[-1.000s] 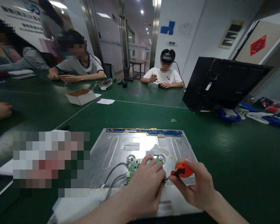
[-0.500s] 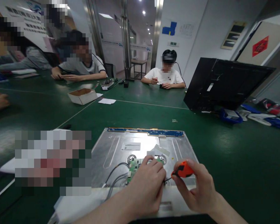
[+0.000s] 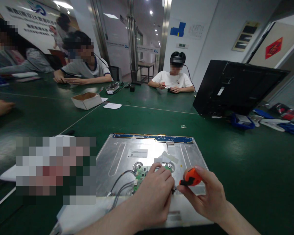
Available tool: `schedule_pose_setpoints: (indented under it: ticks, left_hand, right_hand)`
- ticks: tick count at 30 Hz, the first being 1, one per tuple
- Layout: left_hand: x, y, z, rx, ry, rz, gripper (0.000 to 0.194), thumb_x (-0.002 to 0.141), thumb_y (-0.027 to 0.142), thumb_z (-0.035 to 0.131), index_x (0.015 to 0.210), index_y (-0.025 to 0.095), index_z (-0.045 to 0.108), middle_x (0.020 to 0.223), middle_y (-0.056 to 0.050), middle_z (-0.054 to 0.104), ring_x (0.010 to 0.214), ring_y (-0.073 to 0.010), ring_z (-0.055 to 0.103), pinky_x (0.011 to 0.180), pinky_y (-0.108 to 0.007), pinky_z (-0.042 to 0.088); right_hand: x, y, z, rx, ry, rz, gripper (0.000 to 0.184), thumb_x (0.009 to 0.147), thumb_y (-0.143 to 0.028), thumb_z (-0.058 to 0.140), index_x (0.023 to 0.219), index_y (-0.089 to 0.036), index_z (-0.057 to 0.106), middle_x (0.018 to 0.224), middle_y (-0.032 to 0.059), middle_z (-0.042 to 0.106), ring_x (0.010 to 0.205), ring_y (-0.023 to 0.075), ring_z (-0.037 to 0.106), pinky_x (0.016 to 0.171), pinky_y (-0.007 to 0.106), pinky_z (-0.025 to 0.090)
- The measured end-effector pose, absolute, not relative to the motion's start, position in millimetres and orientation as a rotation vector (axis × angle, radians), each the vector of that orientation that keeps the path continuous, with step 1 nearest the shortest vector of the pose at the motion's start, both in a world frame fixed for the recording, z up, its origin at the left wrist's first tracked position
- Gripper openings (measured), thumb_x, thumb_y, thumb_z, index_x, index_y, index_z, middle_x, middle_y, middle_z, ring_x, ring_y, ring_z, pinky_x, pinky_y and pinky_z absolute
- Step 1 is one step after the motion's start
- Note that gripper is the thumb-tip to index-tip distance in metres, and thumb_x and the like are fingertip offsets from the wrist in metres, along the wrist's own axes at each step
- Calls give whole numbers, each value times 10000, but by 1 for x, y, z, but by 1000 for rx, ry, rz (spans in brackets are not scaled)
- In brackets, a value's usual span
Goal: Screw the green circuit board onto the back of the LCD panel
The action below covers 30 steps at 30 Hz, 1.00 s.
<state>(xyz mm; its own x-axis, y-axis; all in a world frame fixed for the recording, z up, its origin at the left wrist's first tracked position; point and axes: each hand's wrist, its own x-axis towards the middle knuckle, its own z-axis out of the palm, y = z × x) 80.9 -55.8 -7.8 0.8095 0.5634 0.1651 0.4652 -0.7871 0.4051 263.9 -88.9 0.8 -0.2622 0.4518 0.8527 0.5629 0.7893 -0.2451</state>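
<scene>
In my right hand (image 3: 208, 192) is an orange and black screwdriver (image 3: 194, 177), pinched by the handle between thumb and fingers. Its thin shaft points left toward my left hand (image 3: 156, 187), whose curled fingers hide what is under them. That left hand rests over a green circuit board (image 3: 139, 181), which sits on the back of a silver metal display panel (image 3: 117, 163). Dark cables (image 3: 120, 192) run from the board's left side. Paper strips (image 3: 170, 157) lie just beyond my left fingers, and a blue circuit strip (image 3: 147, 138) lines the panel's far edge.
A black monitor (image 3: 235, 88) stands at the right, with a blue tray (image 3: 242, 121) by its base. An open cardboard box (image 3: 87, 101) and white paper (image 3: 112, 106) are farther off on the green table (image 3: 142, 120). Several people sit around it.
The screwdriver's handle has turned a little in my right fingers, and my thumb has shifted slightly left. My left hand stays in place. Another person's hand at the left edge has moved slightly right.
</scene>
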Motion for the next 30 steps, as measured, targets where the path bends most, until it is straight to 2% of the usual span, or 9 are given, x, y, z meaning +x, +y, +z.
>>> schedule_pose_setpoints:
  ticks: [6,8,12,16,24,30]
  left_hand:
    - [81,-56,-10,2683,791,385,124,825,183,520,927,191,591,927,-76,622,915,-248,566,997,-466,328]
    - [82,-56,-10,2688,797,377,131,817,183,523,927,190,593,930,-78,624,919,-251,564,1000,-473,325]
    - [82,-56,-9,2674,795,387,148,799,178,526,927,182,599,933,-80,626,919,-250,561,1013,-474,315]
    - [82,-56,-7,2675,783,395,160,813,176,509,945,187,599,934,-79,630,917,-248,564,1011,-479,317]
    - [81,-55,-8,2693,788,390,133,821,189,520,930,192,596,933,-79,631,924,-252,572,997,-474,336]
    - [81,-57,-7,2690,792,402,145,826,198,523,949,197,600,943,-79,628,932,-256,569,1004,-481,327]
  right_hand:
    - [262,-87,2,-754,-1893,-105,606,908,-226,592,1446,-230,312,774,20,682,580,158,642,502,254,575]
    - [262,-87,2,-760,-1882,-108,597,906,-238,598,1438,-234,326,795,25,687,595,158,652,529,263,587]
    - [265,-90,-1,-768,-1899,-95,666,868,-160,606,1458,-198,300,924,76,690,714,186,692,616,321,609]
    - [269,-94,-9,-815,-1902,-93,725,821,-66,588,1475,-161,288,949,93,673,730,190,691,632,340,611]
    - [273,-93,-27,-836,-1843,-29,755,808,-83,653,1469,-192,305,914,55,655,675,171,659,624,343,620]
    - [271,-92,-22,-795,-1848,-79,744,806,-91,663,1455,-181,310,878,39,656,645,169,658,596,328,619]
